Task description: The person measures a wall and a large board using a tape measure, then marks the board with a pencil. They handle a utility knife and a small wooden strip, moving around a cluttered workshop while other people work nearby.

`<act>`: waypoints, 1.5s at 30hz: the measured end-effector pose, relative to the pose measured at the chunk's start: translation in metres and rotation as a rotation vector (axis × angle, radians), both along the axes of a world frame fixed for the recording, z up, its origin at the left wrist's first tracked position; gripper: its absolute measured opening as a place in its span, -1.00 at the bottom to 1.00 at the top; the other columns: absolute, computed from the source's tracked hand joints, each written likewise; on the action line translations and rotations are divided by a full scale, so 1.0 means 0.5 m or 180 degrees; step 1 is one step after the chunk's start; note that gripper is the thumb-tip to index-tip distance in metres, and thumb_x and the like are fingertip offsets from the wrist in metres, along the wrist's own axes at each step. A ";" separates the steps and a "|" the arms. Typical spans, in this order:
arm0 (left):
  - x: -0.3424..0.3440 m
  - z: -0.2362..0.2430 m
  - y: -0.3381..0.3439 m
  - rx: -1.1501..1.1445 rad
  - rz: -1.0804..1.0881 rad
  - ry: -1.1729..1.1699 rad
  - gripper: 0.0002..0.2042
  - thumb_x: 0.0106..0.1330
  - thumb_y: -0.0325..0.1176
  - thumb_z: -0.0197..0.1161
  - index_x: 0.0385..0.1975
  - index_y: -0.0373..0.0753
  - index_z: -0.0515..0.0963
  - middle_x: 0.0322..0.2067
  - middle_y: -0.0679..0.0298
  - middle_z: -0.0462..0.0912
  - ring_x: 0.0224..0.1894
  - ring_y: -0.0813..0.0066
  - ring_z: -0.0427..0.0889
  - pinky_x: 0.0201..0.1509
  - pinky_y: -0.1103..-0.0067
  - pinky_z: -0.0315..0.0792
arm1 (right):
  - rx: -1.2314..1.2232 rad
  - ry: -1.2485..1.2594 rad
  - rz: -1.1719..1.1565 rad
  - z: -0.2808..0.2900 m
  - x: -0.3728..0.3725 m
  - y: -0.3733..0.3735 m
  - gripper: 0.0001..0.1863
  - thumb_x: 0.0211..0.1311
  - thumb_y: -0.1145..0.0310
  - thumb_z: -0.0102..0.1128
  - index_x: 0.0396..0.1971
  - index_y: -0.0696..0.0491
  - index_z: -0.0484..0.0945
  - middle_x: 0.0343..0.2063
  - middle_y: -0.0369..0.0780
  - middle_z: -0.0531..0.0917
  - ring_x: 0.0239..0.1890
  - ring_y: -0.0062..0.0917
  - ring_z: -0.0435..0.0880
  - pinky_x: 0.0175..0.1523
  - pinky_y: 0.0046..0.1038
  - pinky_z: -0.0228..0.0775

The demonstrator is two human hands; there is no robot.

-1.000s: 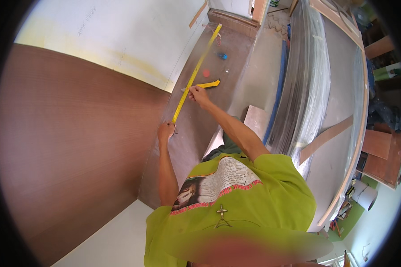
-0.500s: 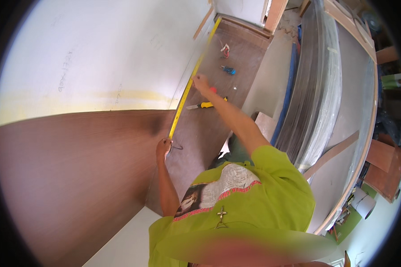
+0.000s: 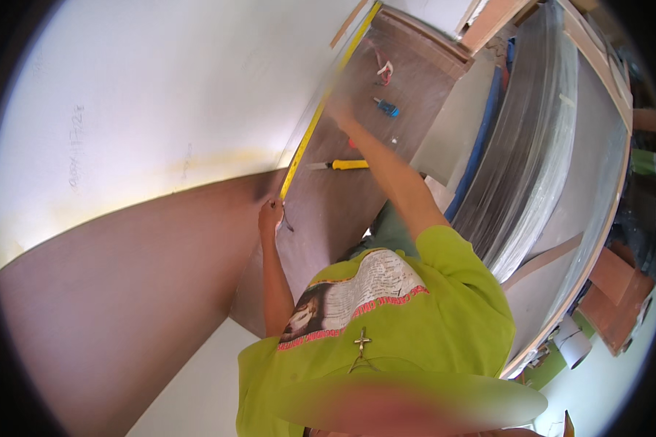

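Keeping the yellow tape measure (image 3: 308, 138) straight and taut is advised, as it is stretched beside the white wall (image 3: 197, 87) along the brown surface (image 3: 424, 76). Its near end is held in the left hand (image 3: 271, 212), fingers curled closed; the right hand (image 3: 340, 111) is blurred near the tape, so its opening and any contact cannot be told. The bared yellow knife (image 3: 350, 165) should be avoided.

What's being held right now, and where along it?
The left hand holds the tape at its near end. The right hand is blurred beside it; whether it grips anything can't be told.
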State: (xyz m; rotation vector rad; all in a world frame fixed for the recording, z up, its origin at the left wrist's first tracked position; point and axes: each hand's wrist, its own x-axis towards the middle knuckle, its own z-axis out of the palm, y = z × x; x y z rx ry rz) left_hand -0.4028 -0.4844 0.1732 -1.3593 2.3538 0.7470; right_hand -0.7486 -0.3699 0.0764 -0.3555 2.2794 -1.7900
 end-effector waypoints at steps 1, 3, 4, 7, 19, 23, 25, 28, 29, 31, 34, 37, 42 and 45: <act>0.004 -0.001 -0.003 0.0081 0.0038 -0.0058 -0.61 0.21 -0.01 0.02 -0.25 -0.16 0.64 -0.22 -0.03 0.64 -0.08 -0.04 0.59 0.00 0.25 0.44 | 0.0051 -0.0277 -0.0014 -0.007 -0.003 -0.001 -0.73 0.23 0.23 0.10 -0.36 0.16 0.57 -0.56 -0.18 0.63 -0.46 -0.44 0.61 -0.29 -0.38 0.43; 0.015 -0.002 -0.010 -0.0001 -0.0071 -0.0093 -0.58 0.22 0.02 0.03 -0.21 -0.18 0.63 -0.20 -0.04 0.63 -0.06 -0.05 0.58 0.00 0.24 0.44 | -0.0169 -0.0973 -0.0111 -0.019 -0.010 -0.004 -0.71 0.23 0.21 0.09 -0.28 0.15 0.58 -0.41 -0.14 0.68 -0.31 -0.34 0.65 -0.15 -0.30 0.45; 0.022 -0.002 -0.012 -0.0052 -0.0025 -0.0084 -0.56 0.22 0.04 0.02 -0.20 -0.18 0.62 -0.19 -0.04 0.63 -0.06 -0.06 0.57 0.01 0.24 0.44 | -0.0479 -0.1294 -0.0101 -0.022 -0.018 -0.008 -0.80 0.23 0.30 0.11 -0.35 0.13 0.58 -0.49 -0.22 0.61 -0.43 -0.47 0.60 -0.29 -0.41 0.45; 0.042 0.001 -0.012 -0.0403 0.0261 -0.0424 -0.52 0.21 0.11 0.01 -0.16 -0.15 0.61 -0.16 -0.03 0.62 -0.04 -0.06 0.57 0.03 0.22 0.44 | -0.0996 -0.1889 -0.0135 -0.028 -0.026 -0.018 -0.84 0.24 0.35 0.16 -0.46 0.13 0.56 -0.59 -0.31 0.55 -0.60 -0.67 0.52 -0.51 -0.62 0.40; 0.013 0.038 0.003 -0.0934 0.1255 -0.0417 -0.58 0.14 0.22 0.11 -0.20 0.11 0.67 -0.16 0.11 0.67 -0.04 0.07 0.60 0.01 0.28 0.46 | -0.0962 -0.1576 -0.0079 0.036 -0.013 -0.050 -0.79 0.26 0.32 0.17 -0.47 0.16 0.53 -0.55 -0.26 0.60 -0.56 -0.67 0.58 -0.50 -0.63 0.43; 0.006 0.041 0.005 -0.0915 0.1239 -0.0480 -0.60 0.13 0.19 0.13 -0.18 0.15 0.67 -0.15 0.10 0.66 -0.06 0.03 0.61 0.02 0.23 0.46 | -0.0807 -0.1492 -0.0049 0.058 -0.012 -0.044 -0.78 0.25 0.32 0.17 -0.47 0.18 0.53 -0.55 -0.25 0.61 -0.55 -0.65 0.59 -0.47 -0.63 0.45; 0.002 0.037 0.004 -0.0962 0.1243 -0.0532 -0.61 0.12 0.19 0.15 -0.18 0.16 0.67 -0.15 0.11 0.66 -0.06 0.03 0.61 0.02 0.23 0.47 | -0.0876 -0.1578 -0.0109 0.060 -0.011 -0.041 -0.78 0.24 0.32 0.18 -0.47 0.18 0.53 -0.54 -0.24 0.61 -0.54 -0.64 0.60 -0.46 -0.62 0.46; -0.007 0.026 0.009 -0.0911 0.1662 -0.0460 -0.63 0.10 0.17 0.19 -0.22 0.16 0.69 -0.16 0.12 0.67 -0.07 0.03 0.61 -0.01 0.24 0.48 | -0.1016 -0.1589 -0.0176 0.049 -0.008 -0.045 -0.77 0.22 0.31 0.19 -0.48 0.19 0.53 -0.56 -0.24 0.61 -0.54 -0.63 0.61 -0.45 -0.61 0.47; -0.010 0.022 0.013 -0.1045 0.1698 -0.0398 -0.64 0.10 0.17 0.20 -0.24 0.15 0.70 -0.18 0.12 0.68 -0.08 0.03 0.62 -0.02 0.24 0.49 | -0.0915 -0.1507 -0.0206 0.043 -0.006 -0.048 -0.77 0.21 0.31 0.20 -0.48 0.19 0.53 -0.57 -0.24 0.61 -0.54 -0.64 0.61 -0.45 -0.61 0.47; -0.017 0.017 0.022 -0.1214 0.1791 -0.0311 -0.64 0.09 0.16 0.22 -0.27 0.13 0.71 -0.21 0.13 0.69 -0.10 0.03 0.63 -0.04 0.24 0.50 | -0.0690 -0.1452 -0.0314 0.032 -0.006 -0.056 -0.76 0.20 0.30 0.21 -0.48 0.19 0.54 -0.58 -0.25 0.62 -0.54 -0.65 0.61 -0.45 -0.60 0.47; -0.027 0.013 0.031 -0.1360 0.1802 -0.0263 -0.58 0.09 0.18 0.21 -0.24 0.04 0.71 -0.23 0.13 0.70 -0.12 0.10 0.65 -0.04 0.26 0.49 | -0.0397 -0.1173 -0.0436 0.020 -0.005 -0.066 -0.74 0.17 0.25 0.19 -0.46 0.18 0.55 -0.59 -0.22 0.64 -0.57 -0.57 0.63 -0.42 -0.52 0.48; -0.032 0.006 0.038 -0.1530 0.1810 -0.0311 -0.56 0.09 0.19 0.21 -0.24 0.00 0.71 -0.23 0.11 0.70 -0.13 0.09 0.65 -0.04 0.27 0.49 | -0.0456 -0.1156 -0.0245 0.016 -0.001 -0.063 -0.70 0.23 0.27 0.04 -0.14 0.09 0.58 -0.30 -0.03 0.67 -0.21 -0.16 0.64 -0.08 -0.20 0.45; -0.032 -0.005 0.035 -0.1742 0.1592 -0.0366 -0.60 0.09 0.16 0.22 -0.28 0.03 0.72 -0.26 0.11 0.70 -0.16 0.05 0.66 -0.08 0.25 0.51 | -0.0308 -0.0716 -0.0689 0.016 0.006 -0.072 -0.73 0.17 0.20 0.08 -0.28 0.05 0.62 -0.39 -0.05 0.68 -0.29 -0.17 0.66 -0.16 -0.21 0.47; -0.032 -0.012 0.034 -0.1779 0.1590 -0.0370 -0.59 0.09 0.15 0.22 -0.26 0.00 0.72 -0.25 0.11 0.70 -0.16 0.05 0.66 -0.07 0.25 0.50 | -0.0366 -0.0787 -0.0707 0.006 0.006 -0.082 -0.71 0.17 0.18 0.08 -0.27 0.05 0.62 -0.38 -0.04 0.68 -0.29 -0.15 0.66 -0.16 -0.20 0.47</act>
